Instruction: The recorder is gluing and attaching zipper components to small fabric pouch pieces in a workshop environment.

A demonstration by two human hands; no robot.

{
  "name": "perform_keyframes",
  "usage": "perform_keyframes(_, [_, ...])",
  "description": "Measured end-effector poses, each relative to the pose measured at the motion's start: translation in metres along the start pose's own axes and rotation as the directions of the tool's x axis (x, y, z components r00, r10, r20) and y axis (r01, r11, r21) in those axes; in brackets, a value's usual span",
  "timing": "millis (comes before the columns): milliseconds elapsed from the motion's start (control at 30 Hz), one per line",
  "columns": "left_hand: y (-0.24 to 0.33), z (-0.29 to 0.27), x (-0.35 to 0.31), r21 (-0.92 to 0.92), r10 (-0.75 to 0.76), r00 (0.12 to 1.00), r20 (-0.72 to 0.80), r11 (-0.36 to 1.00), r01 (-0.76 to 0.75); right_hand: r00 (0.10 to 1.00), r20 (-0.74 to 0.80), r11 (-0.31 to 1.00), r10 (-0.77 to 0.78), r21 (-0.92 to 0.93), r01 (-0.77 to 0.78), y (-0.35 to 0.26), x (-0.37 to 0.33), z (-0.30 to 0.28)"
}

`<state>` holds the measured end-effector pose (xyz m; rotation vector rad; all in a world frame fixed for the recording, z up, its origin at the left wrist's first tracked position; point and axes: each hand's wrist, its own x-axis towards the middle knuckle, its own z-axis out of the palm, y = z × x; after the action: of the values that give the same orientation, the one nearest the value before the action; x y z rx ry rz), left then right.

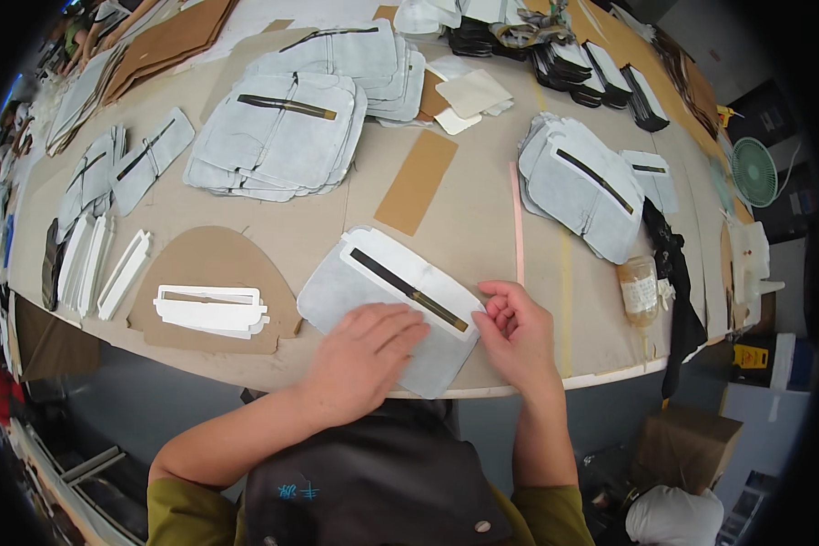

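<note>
A light grey fabric panel point(428, 369) with rounded corners lies at the table's front edge. On it is a white frame-shaped strip point(362, 262) around a dark zipper point(387, 278) that slants down to the right and has a brass-coloured stretch near its lower end. My left hand point(364, 359) lies flat on the panel's left part, fingers together and stretched out, just below the zipper. At the panel's right corner is my right hand point(520, 332); its thumb touches the edge, the index finger stands apart from the thumb, and the other fingers are loosely curled.
Left of the panel, white frame strips point(211, 318) lie on a brown card template point(191, 259). Zippered grey panels are stacked at the back left point(273, 146) and right point(578, 182). A brown card strip point(419, 177) lies between. A glue bottle point(640, 296) stands beside black cloth point(678, 291).
</note>
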<state>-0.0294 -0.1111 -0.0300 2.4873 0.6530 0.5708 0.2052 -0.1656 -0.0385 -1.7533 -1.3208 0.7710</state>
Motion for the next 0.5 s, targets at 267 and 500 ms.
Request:
perform_keyframes(267, [-0.0149, -0.0075, 0.0036, 0.039, -0.071, 0.997, 0.006, 0.997, 0.071, 1.0, -0.016, 1.0, -0.009, -0.001, 0.009, -0.0002, 0.0041, -0.0022])
perform_keyframes(500, [-0.0151, -0.0109, 0.0014, 0.095, -0.123, 0.991, 0.051, 0.988, 0.118, 1.0, 0.019, 0.999, -0.018, -0.045, 0.018, -0.0003, 0.0057, -0.0016])
